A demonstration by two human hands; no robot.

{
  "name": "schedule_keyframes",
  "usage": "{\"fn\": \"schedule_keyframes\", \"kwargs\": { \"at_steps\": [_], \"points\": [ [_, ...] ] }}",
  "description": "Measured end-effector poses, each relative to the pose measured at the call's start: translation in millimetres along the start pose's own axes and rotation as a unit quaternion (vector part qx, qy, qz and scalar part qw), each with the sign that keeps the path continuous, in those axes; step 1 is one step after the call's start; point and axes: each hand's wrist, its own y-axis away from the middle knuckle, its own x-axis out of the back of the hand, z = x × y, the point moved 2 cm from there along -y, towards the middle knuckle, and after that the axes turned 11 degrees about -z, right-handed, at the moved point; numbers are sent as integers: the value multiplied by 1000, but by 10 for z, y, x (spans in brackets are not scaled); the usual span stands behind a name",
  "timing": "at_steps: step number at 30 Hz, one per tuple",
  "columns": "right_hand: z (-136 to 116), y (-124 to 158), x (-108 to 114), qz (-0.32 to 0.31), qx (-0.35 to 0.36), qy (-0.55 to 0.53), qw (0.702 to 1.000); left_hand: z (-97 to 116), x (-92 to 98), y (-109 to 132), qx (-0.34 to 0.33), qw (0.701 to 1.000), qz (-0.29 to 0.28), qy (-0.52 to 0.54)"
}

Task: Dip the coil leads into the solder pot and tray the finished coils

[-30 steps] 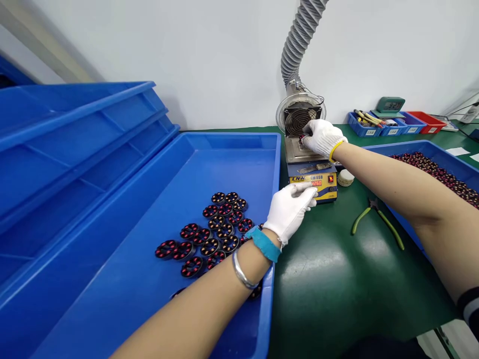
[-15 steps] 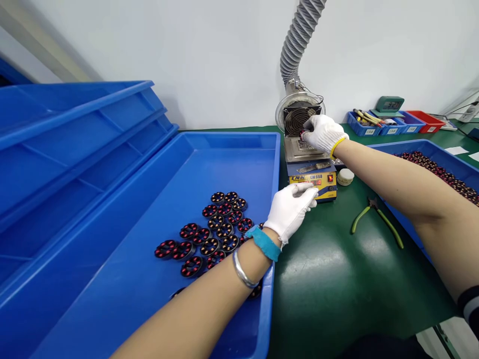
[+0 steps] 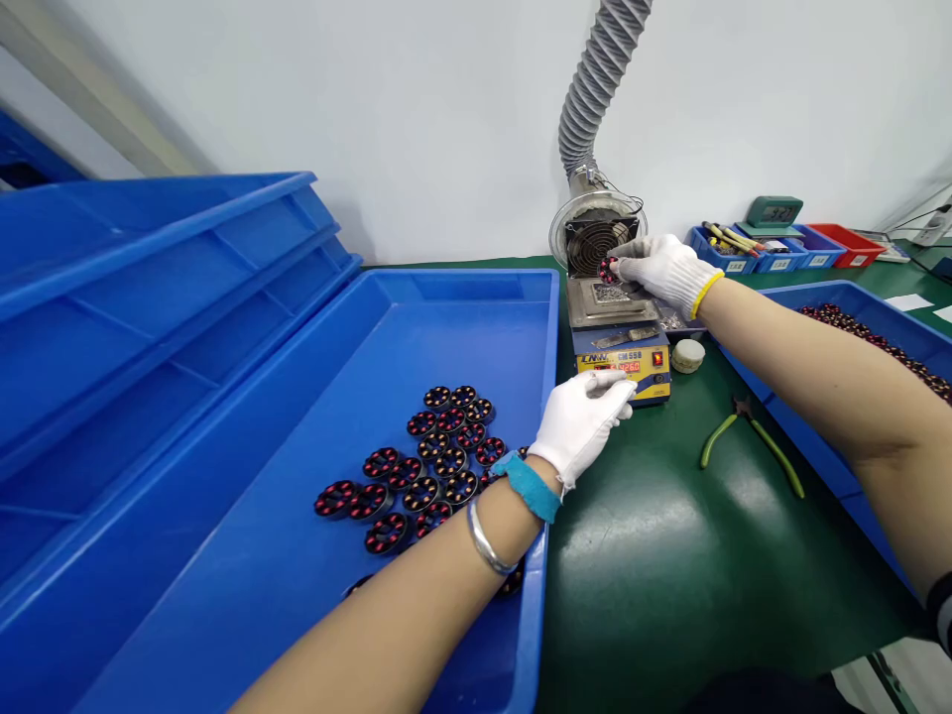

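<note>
My right hand (image 3: 661,273), in a white glove with a yellow cuff edge, pinches a wound motor stator (image 3: 608,269), a small round part with red coils. It holds the stator on edge just above the steel top of a solder pot (image 3: 621,367) with a lit red display. My left hand (image 3: 584,424), also gloved in white, hovers by the pot's front, thumb and fingers drawn together; whether anything is between them is hidden. Under my left forearm, several black rings with red and copper coils (image 3: 450,462) lie in a blue tray (image 3: 334,367).
Behind the pot stand a round fan (image 3: 601,243) and grey duct hose (image 3: 595,94). Green-handled pliers (image 3: 742,409) and a small round tub (image 3: 687,355) lie on the green table. A second blue tray (image 3: 780,295) holds many coil parts. Stacked blue trays (image 3: 171,268) stand left.
My right hand has moved slightly right and turned, so the stator in it shows more fully. My left hand has barely moved. The view has shifted a little.
</note>
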Motion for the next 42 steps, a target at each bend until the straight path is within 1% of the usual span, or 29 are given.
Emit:
{"fn": "schedule_keyframes", "kwargs": {
  "at_steps": [2,4,6,8,11,14,19,21,24,26,28,29,32,34,36,38,40,41,42],
  "points": [
    [-5,105,-14,-37,4,-120,992,-6,0,-4,-2,1000,1,-3],
    [-18,222,-24,-66,7,-205,977,-11,1,-10,-5,1000,6,-6],
    [-30,325,-25,-90,5,-262,961,-17,2,-17,-8,1000,11,-13],
    [-33,399,-22,-114,6,-294,949,-22,3,-22,-11,1000,11,-25],
    [-15,466,-24,-148,6,-307,940,-20,3,-23,-22,998,17,-51],
    [18,546,-62,-165,18,-300,939,16,-10,-7,-47,995,40,-81],
    [79,816,-226,-176,25,-266,947,111,-49,60,-102,982,91,-127],
    [105,931,-295,-188,27,-255,948,118,-47,81,-118,978,91,-148],
    [134,1034,-363,-202,34,-271,941,96,-29,101,-150,970,70,-177],
    [152,1042,-371,-184,26,-276,943,81,-21,118,-164,963,63,-203],
    [171,1007,-346,-142,9,-278,950,79,-32,144,-176,950,56,-251],
    [182,979,-324,-118,2,-284,952,82,-48,159,-183,942,44,-279],
    [210,878,-244,-74,-16,-309,948,84,-120,193,-187,916,-32,-352],
    [219,804,-188,-60,-27,-315,947,73,-158,197,-171,910,-80,-369],
    [207,717,-134,-52,-22,-297,953,61,-173,187,-151,907,-102,-381],
    [177,602,-76,-33,2,-219,975,49,-175,173,-134,898,-108,-406],
    [131,460,-19,7,32,-71,997,36,-176,161,-117,884,-118,-437],
    [103,382,1,32,47,9,998,29,-178,157,-110,877,-128,-449],
    [74,303,12,52,62,79,994,23,-181,155,-105,871,-138,-460]
  ]
}}
